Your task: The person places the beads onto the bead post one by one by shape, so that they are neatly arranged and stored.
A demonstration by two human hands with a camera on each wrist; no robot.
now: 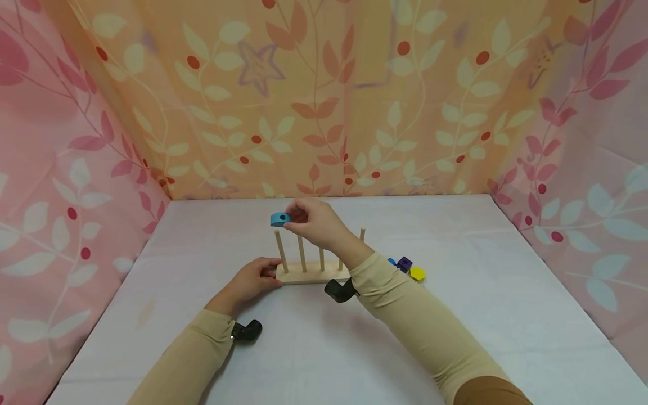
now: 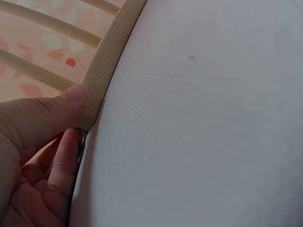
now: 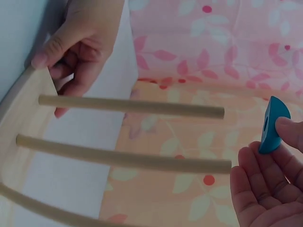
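blue block [image 1: 276, 221] held above the left end of the peg rack [image 1: 313, 277]

the right hand [image 1: 315, 222] pinches the block, thumb and fingertips nearly together across it, just above the rack's leftmost peg [image 1: 281, 251] and apart from its tip. the left hand [image 1: 250, 277] grips the rack's left end, thumb on the base. the step in hand looks like placing the block on that peg; the next move probably calls for lining its hole up with the tip, then lowering. the block's long axis lies roughly crosswise to the peg, its holed side towards the peg tips in the right wrist view; exact tilt is hard to tell. right of the rack lie a purple block [image 1: 404, 264] and a yellow block [image 1: 417, 274]
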